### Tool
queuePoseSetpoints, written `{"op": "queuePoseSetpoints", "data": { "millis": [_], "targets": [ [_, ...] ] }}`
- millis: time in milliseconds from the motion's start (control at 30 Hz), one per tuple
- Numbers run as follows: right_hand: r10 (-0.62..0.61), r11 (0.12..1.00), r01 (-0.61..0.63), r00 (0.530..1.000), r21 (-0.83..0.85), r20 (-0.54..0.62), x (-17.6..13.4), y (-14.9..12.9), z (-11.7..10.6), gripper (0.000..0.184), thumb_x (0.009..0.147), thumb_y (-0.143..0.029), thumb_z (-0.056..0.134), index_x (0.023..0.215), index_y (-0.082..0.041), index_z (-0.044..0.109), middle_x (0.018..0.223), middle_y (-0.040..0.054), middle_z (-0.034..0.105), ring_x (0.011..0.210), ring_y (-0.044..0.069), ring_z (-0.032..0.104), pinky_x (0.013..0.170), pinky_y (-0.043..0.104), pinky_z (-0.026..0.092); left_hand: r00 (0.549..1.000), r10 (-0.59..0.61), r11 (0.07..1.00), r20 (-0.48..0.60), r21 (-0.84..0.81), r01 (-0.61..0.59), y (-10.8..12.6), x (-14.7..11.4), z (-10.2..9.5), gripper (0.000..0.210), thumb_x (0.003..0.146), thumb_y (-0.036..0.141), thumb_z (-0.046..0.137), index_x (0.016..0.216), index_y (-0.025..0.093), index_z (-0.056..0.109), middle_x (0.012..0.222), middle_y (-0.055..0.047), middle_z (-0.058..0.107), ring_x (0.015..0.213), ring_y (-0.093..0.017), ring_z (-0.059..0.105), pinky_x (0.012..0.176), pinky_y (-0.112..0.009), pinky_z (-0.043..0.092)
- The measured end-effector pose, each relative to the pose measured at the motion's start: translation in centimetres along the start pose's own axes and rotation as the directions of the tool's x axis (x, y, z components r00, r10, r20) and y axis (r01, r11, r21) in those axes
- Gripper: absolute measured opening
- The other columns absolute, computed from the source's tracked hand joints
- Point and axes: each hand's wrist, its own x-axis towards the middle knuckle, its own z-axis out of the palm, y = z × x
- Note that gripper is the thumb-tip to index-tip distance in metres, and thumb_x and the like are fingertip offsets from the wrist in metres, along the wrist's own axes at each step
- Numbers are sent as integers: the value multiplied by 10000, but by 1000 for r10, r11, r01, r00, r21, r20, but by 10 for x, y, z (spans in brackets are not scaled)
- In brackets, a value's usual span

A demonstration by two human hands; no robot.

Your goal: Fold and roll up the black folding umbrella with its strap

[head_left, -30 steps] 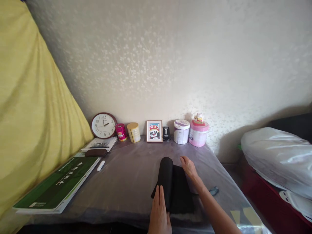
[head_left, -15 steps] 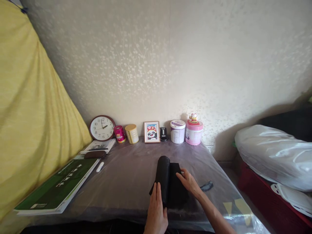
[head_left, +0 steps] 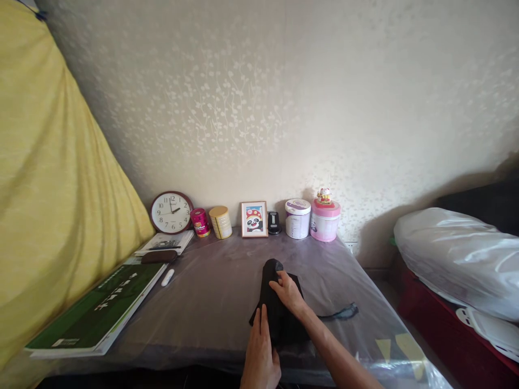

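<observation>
Pale patterned wallpaper backs a grey worktop, where a black roll lies near, slightly right of centre. The left hand rests along its near left side, thumb spread from fingers; the right hand bends over its far part, its grip possibly pinching, I cannot tell.

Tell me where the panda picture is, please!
In the head view, the framed panda picture stands at the back of the table near the middle, between the yellow-lidded can on its left and a small black object on its right.
</observation>
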Motion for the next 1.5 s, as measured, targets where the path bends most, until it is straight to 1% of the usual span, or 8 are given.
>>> {"op": "queuePoseSetpoints", "data": {
  "millis": [333,500,700,833,1000,1100,1233,1500],
  "targets": [
    [-2,969,48,982,-243,187,2,-21,13,228,748,-183,546,975,-159,552,627,-30,650,531,108,594,536,197,413,996,43,991,-77,-127,-53,-17,5,8,811,654,34,427,1396,65,100,1484,-130,180,1365,-199,171,1117,-318,190],
    [-44,945,141,949,-295,313,-5,-31,12,159,793,-197,475,916,-181,574,620,-34,680,539,107,618,567,193,409,990,40,986,-135,-156,-61,-23,0,10,837,700,76,412,1396,70,-53,1490,-146,138,1356,-204,203,1095,-334,241],
    [-125,895,256,930,-364,347,-14,-38,10,161,816,-211,468,820,-205,629,733,4,711,732,133,658,639,192,418,989,89,995,-120,-44,-95,-18,-2,4,842,685,82,424,1410,135,-2,1461,-119,253,1326,-227,282,1055,-341,287],
    [-265,898,372,884,-237,386,-22,-30,5,197,867,-228,425,883,-222,621,712,-24,704,705,117,640,665,197,431,994,55,998,-95,7,-55,-28,4,14,774,698,115,428,1401,80,106,1450,-139,274,1313,-239,304,1056,-333,277],
    [-561,724,647,755,-240,340,-22,-7,0,205,891,-274,449,893,-235,650,960,-9,690,1012,147,546,903,272,377,996,43,999,-74,34,-41,-37,7,25,750,712,125,419,1393,41,115,1442,-158,284,1312,-246,308,1066,-343,262],
    [-602,672,699,708,-244,369,-10,5,3,226,908,-259,430,915,-235,654,1024,-13,679,1131,151,480,1028,346,259,999,28,998,-42,54,-25,-36,7,25,771,696,112,421,1393,35,102,1451,-157,263,1321,-251,288,1069,-344,255],
    [-589,662,695,713,-280,380,15,13,10,254,918,-235,403,906,-236,657,987,-13,688,1138,142,480,1065,387,176,1000,-6,998,-13,67,7,-34,7,23,783,697,114,420,1397,47,77,1454,-142,263,1329,-244,273,1072,-327,242],
    [-527,690,635,770,-349,359,58,19,19,292,899,-202,397,819,-235,675,935,2,701,1144,165,481,1059,395,185,998,-50,997,34,63,48,-29,9,16,785,703,112,419,1393,27,54,1468,-152,214,1343,-242,238,1076,-328,228]
  ]
}}
